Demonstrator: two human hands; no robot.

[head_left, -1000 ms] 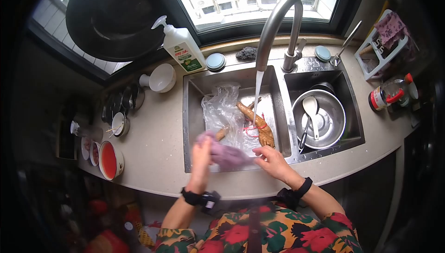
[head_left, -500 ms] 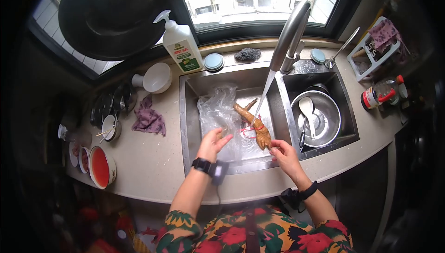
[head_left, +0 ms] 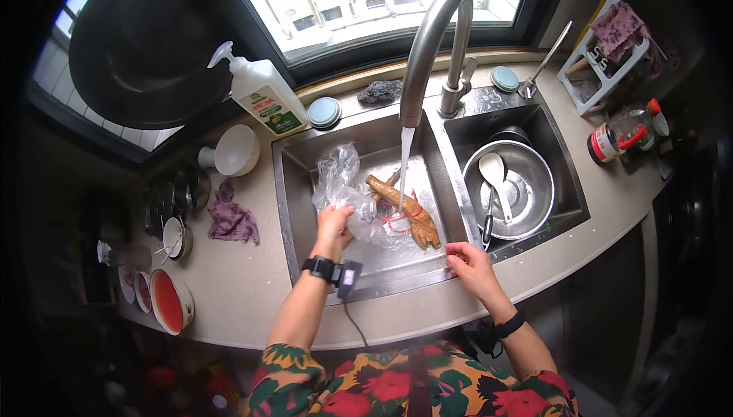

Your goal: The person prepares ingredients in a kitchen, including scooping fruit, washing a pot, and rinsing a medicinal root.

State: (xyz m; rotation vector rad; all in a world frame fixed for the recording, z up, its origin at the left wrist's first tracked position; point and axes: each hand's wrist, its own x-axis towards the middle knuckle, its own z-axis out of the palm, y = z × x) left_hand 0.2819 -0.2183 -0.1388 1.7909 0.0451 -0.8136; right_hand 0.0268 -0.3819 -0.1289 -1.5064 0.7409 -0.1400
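Note:
In the left sink basin (head_left: 366, 272) lies a brown, foot-shaped piece of food (head_left: 420, 222) with a red string (head_left: 397, 222) around it. Water runs onto it from the curved faucet (head_left: 416, 73). My left hand (head_left: 333, 227) is closed on a crumpled clear plastic bag (head_left: 336, 176) left of the brown piece. My right hand (head_left: 467, 263) is over the basin's front right edge, its fingers curved and apart, holding nothing and not touching the brown piece.
The right basin holds a metal bowl (head_left: 540, 188) with a white spoon (head_left: 496, 176). A pump bottle (head_left: 267, 96) stands behind the left basin. Leftward are a purple cloth (head_left: 233, 218), a white bowl (head_left: 237, 150) and a bowl of red liquid (head_left: 166, 301). Bottles (head_left: 607, 142) stand at the right.
My left hand has closed on the plastic bag and bunched it. My right hand has moved away from the brown piece's end. The camera view has shifted.

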